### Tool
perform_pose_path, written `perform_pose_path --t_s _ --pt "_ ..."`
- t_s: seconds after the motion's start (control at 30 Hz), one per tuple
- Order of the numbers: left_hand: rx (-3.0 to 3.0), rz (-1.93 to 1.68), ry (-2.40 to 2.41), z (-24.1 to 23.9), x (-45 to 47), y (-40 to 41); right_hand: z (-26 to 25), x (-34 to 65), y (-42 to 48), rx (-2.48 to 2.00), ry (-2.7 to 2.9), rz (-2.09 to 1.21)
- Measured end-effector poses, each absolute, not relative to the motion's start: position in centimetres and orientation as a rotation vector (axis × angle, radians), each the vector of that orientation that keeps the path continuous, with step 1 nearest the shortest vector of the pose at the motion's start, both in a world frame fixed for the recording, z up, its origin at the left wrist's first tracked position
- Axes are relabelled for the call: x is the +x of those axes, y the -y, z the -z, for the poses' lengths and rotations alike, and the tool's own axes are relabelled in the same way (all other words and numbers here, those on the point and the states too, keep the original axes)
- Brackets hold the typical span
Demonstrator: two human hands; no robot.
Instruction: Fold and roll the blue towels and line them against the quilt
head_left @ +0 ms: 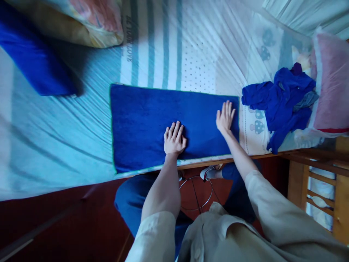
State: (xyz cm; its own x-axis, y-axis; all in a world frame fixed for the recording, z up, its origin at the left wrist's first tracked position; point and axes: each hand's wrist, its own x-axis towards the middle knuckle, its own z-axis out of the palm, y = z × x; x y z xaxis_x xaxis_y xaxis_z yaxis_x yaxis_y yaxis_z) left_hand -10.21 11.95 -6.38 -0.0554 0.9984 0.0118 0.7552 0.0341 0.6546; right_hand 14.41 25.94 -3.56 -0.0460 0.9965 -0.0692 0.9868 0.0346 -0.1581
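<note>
A dark blue towel (141, 127) lies spread flat along the near edge of the bed, on a pale striped sheet (65, 134). The left hand (174, 140) rests on the towel right of its middle, palm down, fingers loosely spread, gripping nothing; its palm is hidden. The right hand (225, 117) lies near the towel's right end, likewise flattened with fingers apart. Right of the towel, crumpled blue clothes (289, 96) sit in a heap, their shapes hard to separate, beside a pink pillow (332, 80) cut off at the right. At far left, a blue bundle (32, 54) and a patterned pillow (95, 18) are also cut off. Below the bed, one shoe (208, 173) shows; the other is mostly hidden.
</note>
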Motion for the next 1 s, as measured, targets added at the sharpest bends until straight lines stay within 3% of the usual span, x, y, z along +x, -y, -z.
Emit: perform_pose_path --t_s 0.17,0.27,0.4,0.7,1.0 --pt "1.733 -0.709 -1.852 7.8 -10.5 -11.7 3.1 0.4 -22.6 -1.459 2.593 -0.605" --pt "1.698 -0.712 -1.861 8.3 -10.6 -11.6 3.6 -2.9 -22.4 -1.296 2.616 -0.75" --pt "1.731 -0.695 -1.851 7.4 -10.5 -11.7 4.5 1.5 -24.9 -1.419 2.617 -0.71" --pt "1.713 -0.68 -1.847 6.4 -10.3 -11.9 6.2 18.2 -31.6 -2.041 2.392 -0.187" --pt "1.694 -0.682 -1.828 6.1 -10.3 -12.1 5.6 21.0 -33.3 -2.276 2.297 -0.205"
